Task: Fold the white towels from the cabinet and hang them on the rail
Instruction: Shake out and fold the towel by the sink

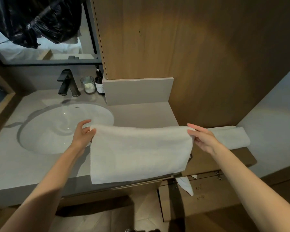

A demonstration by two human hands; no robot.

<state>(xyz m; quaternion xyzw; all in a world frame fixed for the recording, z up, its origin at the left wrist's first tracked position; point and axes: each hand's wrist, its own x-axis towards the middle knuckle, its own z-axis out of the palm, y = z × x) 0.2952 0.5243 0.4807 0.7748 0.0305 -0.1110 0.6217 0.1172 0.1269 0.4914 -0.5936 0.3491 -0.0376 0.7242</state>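
A white towel hangs stretched flat between my two hands, over the front of the grey counter. My left hand pinches its upper left corner beside the basin. My right hand pinches the upper right corner. The lower edge of the towel drops below the counter's front edge. A second white towel lies rolled on the wooden ledge to the right, behind my right hand. Another white cloth dangles from a thin rail under that ledge.
A white round basin is sunk in the counter, with a black tap, a glass jar and a dark bottle behind it. A wooden cabinet wall rises ahead. A mirror hangs at upper left.
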